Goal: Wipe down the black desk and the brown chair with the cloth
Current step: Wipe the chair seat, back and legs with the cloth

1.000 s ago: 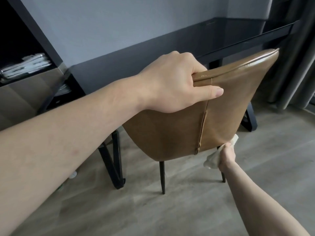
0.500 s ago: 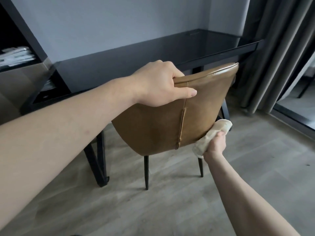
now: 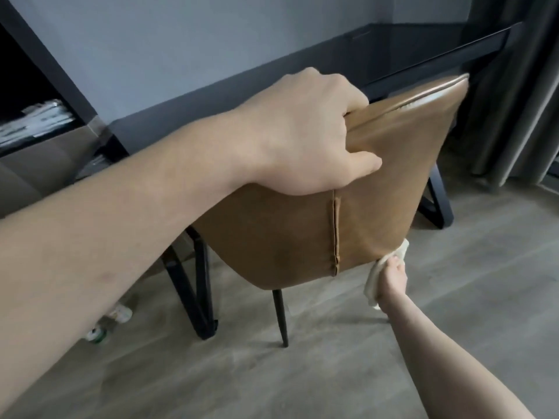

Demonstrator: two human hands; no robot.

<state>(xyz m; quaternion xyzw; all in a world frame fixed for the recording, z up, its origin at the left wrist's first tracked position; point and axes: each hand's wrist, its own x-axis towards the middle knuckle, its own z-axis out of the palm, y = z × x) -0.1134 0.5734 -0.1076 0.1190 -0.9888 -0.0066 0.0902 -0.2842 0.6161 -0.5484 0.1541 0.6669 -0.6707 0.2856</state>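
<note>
Left grip [image 3: 305, 137] clenched over the chair's top edge, thumb on the back; right grip [image 3: 391, 278] clutching the cloth. Worktop [image 3: 302, 74] stands behind, near the wall. Chair [image 3: 272, 237] sits in front of it, back toward us. Cloth [image 3: 375, 273] touches the chair back's lower right corner. Advice: keep the left hand steadying, press flat, overlap strokes, follow the seam [image 3: 335, 231].

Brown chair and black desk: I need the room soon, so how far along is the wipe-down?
Done: cannot tell; the black desk shows no visible wiping marks. In hand: left hand grips the brown chair top, right hand holds the cloth at its lower back edge. Left: seat hidden, unconfirmed.
</note>
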